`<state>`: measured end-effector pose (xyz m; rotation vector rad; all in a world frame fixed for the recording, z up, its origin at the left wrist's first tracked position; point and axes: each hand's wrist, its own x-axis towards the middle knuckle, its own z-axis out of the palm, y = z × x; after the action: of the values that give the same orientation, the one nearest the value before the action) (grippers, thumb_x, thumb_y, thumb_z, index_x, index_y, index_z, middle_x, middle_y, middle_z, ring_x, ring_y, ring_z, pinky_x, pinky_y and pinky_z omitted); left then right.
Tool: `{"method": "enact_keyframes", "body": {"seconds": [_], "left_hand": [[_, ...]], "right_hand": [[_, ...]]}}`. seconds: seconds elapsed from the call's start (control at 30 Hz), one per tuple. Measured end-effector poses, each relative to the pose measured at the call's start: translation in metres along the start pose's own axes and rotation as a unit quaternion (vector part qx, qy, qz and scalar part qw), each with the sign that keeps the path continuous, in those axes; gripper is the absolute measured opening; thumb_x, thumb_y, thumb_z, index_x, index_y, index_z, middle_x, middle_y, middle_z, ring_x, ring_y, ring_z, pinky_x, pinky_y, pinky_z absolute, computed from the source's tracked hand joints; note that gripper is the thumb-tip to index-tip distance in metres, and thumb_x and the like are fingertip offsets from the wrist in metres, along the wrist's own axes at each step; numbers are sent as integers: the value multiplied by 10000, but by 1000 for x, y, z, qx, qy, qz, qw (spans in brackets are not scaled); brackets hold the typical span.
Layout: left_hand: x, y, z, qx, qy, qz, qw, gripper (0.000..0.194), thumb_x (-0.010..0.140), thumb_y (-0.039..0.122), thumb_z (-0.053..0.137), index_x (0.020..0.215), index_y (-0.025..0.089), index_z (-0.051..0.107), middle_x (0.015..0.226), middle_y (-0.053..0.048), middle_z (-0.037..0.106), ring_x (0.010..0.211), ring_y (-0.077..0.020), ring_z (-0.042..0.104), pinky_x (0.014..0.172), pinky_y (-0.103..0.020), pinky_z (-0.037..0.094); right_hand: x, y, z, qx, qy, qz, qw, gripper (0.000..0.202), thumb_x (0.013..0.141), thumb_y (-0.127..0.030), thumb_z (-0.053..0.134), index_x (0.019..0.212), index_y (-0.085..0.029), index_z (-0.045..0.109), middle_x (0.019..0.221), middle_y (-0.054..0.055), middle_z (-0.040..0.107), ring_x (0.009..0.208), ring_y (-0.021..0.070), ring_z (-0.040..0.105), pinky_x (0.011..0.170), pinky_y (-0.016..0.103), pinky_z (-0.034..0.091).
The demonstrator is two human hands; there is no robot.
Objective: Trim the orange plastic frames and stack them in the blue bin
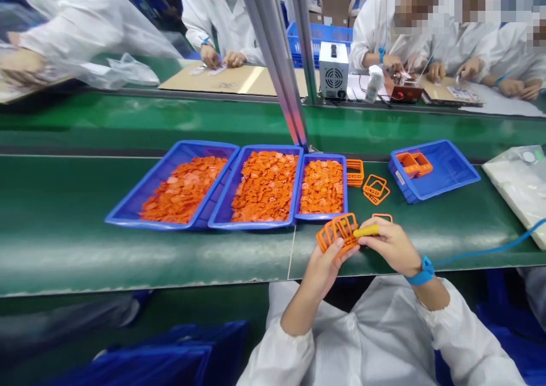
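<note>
Orange rectangular plastic frames point(336, 232), probably light, stiff (grip by rims); left hand point(323, 265) closed round them; right hand point(394, 247) half-curled alongside, hold unclear.

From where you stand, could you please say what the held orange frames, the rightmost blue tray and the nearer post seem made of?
Held orange frames: probably moulded plastic, smooth; thin, uniform bars suggest it.
Rightmost blue tray: likely rigid plastic, smooth, judging by its even colour.
Nearer post: apparently metal, perhaps aluminium; silvery, with straight grooves.
</note>
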<state>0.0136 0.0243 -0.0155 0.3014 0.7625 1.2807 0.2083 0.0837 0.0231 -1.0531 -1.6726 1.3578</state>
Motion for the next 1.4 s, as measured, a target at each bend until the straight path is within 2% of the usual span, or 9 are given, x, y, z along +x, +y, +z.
{"method": "enact_keyframes", "body": {"seconds": [0.17,0.37,0.53,0.67,0.77,1.0,1.17,1.23,1.4], "left_hand": [[1,0,1,26,21,22,999,633,878,408,968,1415,207,701,1355,-135,819,1174,-294,826,972,-385,696],[2,0,4,50,5,40,998,589,872,414,978,1363,197,735,1325,-143,830,1111,-258,841,938,-331,698],[2,1,4,67,-5,41,997,552,867,408,984,1321,194,753,1332,-146,831,1054,-246,855,889,-304,706],[2,0,4,86,-16,41,995,548,866,417,982,1312,185,765,1316,-158,835,1078,-274,854,911,-336,710],[1,-1,3,98,-19,44,994,549,865,408,980,1321,180,775,1324,-164,831,1155,-313,836,971,-387,702],[-2,-4,4,122,-30,44,991,478,884,363,956,1303,187,807,1320,-163,831,1210,-344,813,1045,-444,673],[-3,-4,6,112,-47,52,991,519,855,420,983,1283,180,813,1278,-164,842,1141,-328,831,985,-419,689],[-3,-6,6,109,-38,64,991,540,848,451,988,1280,183,808,1265,-160,843,1123,-316,833,973,-406,689],[-12,-8,-5,73,63,125,987,555,875,537,952,1289,214,771,1272,-139,825,1158,-283,811,946,-361,676]], "right_hand": [[-10,16,5,74,8,73,995,203,923,-409,901,1037,-242,879,951,56,798,821,223,774,774,351,685],[-7,25,14,96,48,21,994,215,895,-465,934,954,-268,870,1196,92,742,1076,270,762,888,388,706],[-7,31,19,144,31,62,987,255,898,-466,927,976,-244,829,1009,61,792,943,249,779,870,400,704],[-7,36,23,186,69,62,978,401,823,-405,985,1091,-264,722,938,4,748,864,207,759,776,336,688],[-6,39,23,199,63,71,975,510,785,-354,993,1190,-268,696,950,-7,733,878,196,751,780,319,678],[-5,41,17,220,43,122,967,407,747,-361,1008,1038,-238,750,889,-9,737,838,188,751,790,315,665],[-13,36,20,233,19,103,967,443,774,-362,998,1148,-246,792,1093,50,809,1060,243,782,948,378,671],[-16,35,21,235,26,99,967,457,791,-382,988,1184,-242,802,1151,70,822,1105,259,783,986,399,663],[-21,34,11,163,51,110,979,474,834,-440,957,1217,-207,803,857,12,776,773,197,745,782,352,651]]}}
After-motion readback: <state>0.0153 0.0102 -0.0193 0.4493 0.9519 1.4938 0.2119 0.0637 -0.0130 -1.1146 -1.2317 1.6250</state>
